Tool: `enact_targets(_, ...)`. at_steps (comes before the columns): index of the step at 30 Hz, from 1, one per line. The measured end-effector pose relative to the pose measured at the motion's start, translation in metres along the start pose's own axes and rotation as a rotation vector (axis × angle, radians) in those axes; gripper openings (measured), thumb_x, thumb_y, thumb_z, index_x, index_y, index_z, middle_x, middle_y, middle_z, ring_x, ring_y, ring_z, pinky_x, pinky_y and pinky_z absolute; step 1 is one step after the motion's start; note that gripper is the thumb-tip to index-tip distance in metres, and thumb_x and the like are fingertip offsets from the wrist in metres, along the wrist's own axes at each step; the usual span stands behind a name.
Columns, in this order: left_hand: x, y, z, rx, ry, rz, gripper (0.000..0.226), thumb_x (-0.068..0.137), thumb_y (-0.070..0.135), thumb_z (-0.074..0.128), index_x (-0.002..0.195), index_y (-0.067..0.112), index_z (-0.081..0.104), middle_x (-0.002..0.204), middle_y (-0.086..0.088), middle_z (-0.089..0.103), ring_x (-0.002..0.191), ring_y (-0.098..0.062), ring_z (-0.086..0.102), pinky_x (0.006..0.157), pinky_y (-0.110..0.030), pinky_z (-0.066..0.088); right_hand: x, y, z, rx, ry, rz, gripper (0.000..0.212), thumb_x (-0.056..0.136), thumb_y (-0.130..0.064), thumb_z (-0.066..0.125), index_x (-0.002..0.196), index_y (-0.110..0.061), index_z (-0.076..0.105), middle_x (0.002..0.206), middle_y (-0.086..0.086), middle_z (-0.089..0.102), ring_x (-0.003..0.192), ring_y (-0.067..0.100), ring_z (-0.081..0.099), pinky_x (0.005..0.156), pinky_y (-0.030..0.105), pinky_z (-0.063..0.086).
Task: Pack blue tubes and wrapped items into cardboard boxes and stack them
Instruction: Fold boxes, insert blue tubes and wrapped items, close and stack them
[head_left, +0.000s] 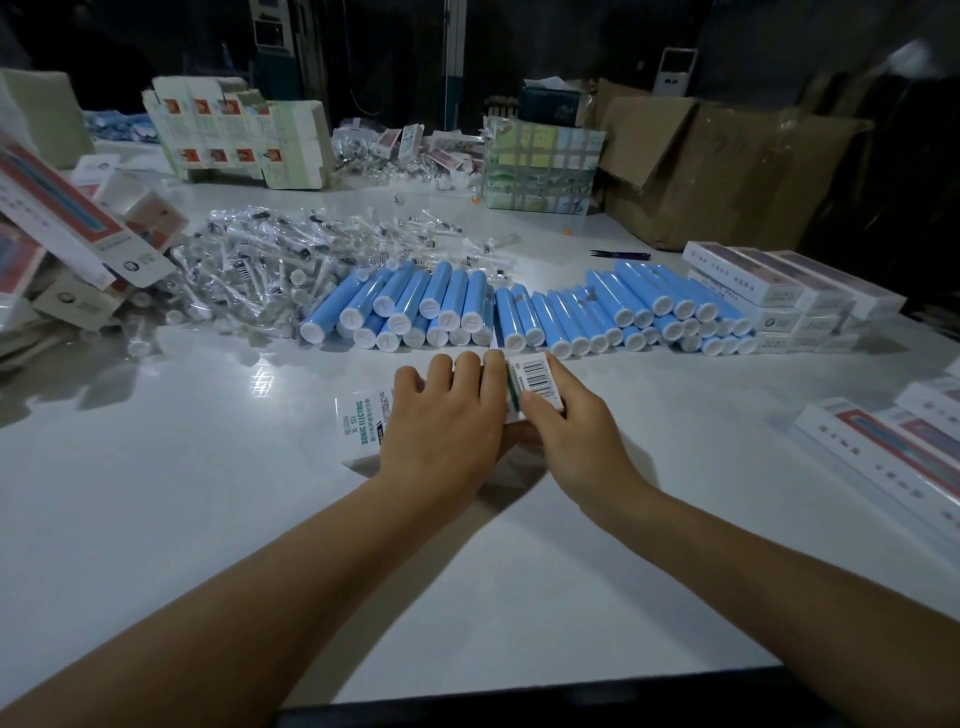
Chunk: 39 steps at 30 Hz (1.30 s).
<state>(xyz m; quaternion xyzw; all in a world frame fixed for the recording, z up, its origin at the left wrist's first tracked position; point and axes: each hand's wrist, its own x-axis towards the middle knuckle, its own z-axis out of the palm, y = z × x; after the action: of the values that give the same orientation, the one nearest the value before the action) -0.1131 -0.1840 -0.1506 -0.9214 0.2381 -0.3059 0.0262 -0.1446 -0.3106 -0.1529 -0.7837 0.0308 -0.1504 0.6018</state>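
A white product box (363, 423) with green print lies on the white table (208, 519) in front of me. My left hand (441, 426) presses flat on its top. My right hand (566, 415) grips the box's right end, where a flap with a barcode (535, 375) stands up. Beyond the box, two rows of blue tubes (415, 306) with white caps lie stacked side by side, the second group (649, 312) to the right. A heap of clear-wrapped items (270, 260) lies behind them at the left.
Closed white boxes are stacked at the right (779, 291) and near right (893, 447). More boxes lean at the far left (67, 228). Flat printed box blanks (239, 135), a taped bundle (540, 171) and a large brown carton (727, 166) stand at the back. Small scissors (621, 254) lie near the carton.
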Motion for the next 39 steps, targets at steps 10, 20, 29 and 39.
enact_targets(10, 0.005, -0.006, -0.003, -0.066, -0.092, -0.001, 0.071, 0.093, 0.064, 0.023, 0.144, 0.015, 0.02, 0.133, -0.006, 0.046, 0.115, -0.024, 0.045, 0.092, -0.039, 0.036, 0.003, -0.004, -0.006, 0.251, -0.097, 0.055, 0.039, 0.099, -0.024, 0.046, 0.133, -0.038, 0.037, 0.108, -0.003, 0.067, 0.09, 0.008, 0.068, 0.07, 0.023, 0.055)
enact_targets(20, 0.035, -0.023, -0.042, -1.447, -0.061, -0.571, 0.064, 0.087, 0.07, 0.025, 0.123, 0.024, 0.05, 0.102, 0.004, 0.061, 0.086, -0.009, 0.06, 0.07, -0.03, 0.045, -0.005, -0.004, -0.003, 0.082, -0.228, -0.067, 0.053, 0.087, -0.045, 0.056, 0.133, -0.05, 0.03, 0.109, -0.007, 0.056, 0.089, 0.005, 0.057, 0.065, 0.019, 0.05)
enact_targets(29, 0.025, -0.004, -0.021, -2.187, -0.185, -1.175, 0.054, 0.093, 0.065, 0.028, 0.118, 0.022, 0.05, 0.071, -0.007, 0.071, 0.062, -0.024, 0.069, 0.047, -0.035, 0.055, -0.01, -0.004, 0.004, -0.272, -0.23, -0.153, 0.075, 0.084, -0.049, 0.063, 0.146, -0.043, 0.02, 0.11, -0.034, 0.036, 0.106, 0.0, 0.047, 0.078, 0.023, 0.056)
enact_targets(39, 0.025, -0.006, -0.012, -2.138, -0.259, -1.209, 0.049, 0.091, 0.067, 0.032, 0.118, 0.029, 0.047, 0.086, -0.002, 0.064, 0.075, -0.023, 0.063, 0.049, -0.033, 0.051, -0.009, -0.004, 0.001, -0.279, -0.198, -0.14, 0.067, 0.084, -0.046, 0.059, 0.144, -0.035, 0.032, 0.119, -0.012, 0.044, 0.115, 0.006, 0.046, 0.089, 0.021, 0.046)
